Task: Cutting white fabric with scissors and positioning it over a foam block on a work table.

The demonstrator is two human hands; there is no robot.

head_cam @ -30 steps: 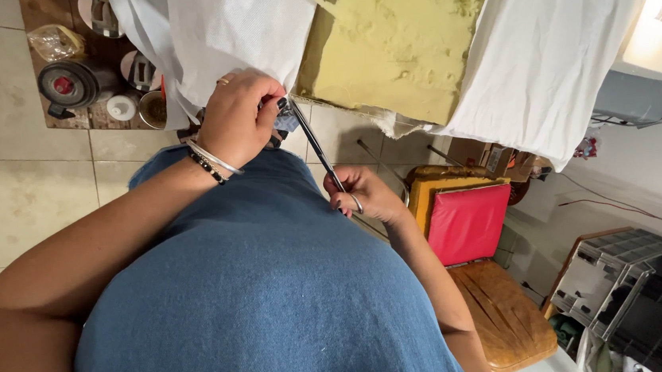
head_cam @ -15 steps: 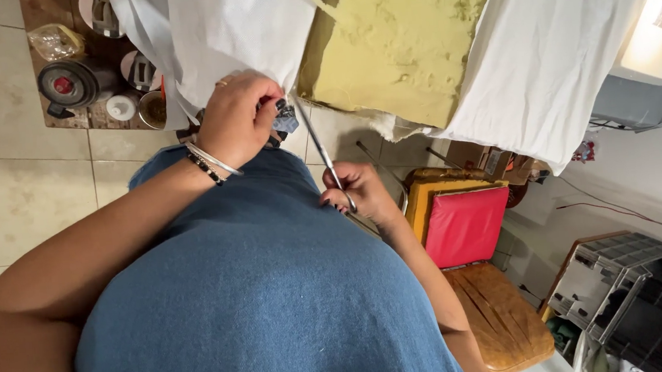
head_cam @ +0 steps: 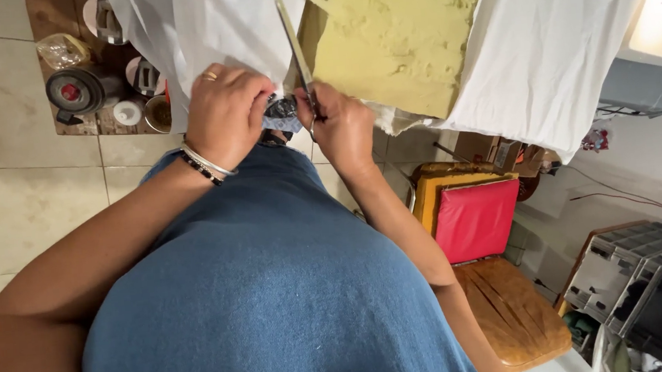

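The work surface is a yellow foam slab (head_cam: 401, 32), partly covered by white cloth (head_cam: 565, 38) that drapes over its edges on two sides. A further fold of white cloth (head_cam: 205, 21) lies beside the bare foam.

The floor is laid with pale tiles (head_cam: 2, 167). Set on it is a low wooden board (head_cam: 53, 15) carrying small containers: a round dark lid with a red centre (head_cam: 71, 90), a white cap (head_cam: 128, 112) and a small open tin (head_cam: 157, 113).
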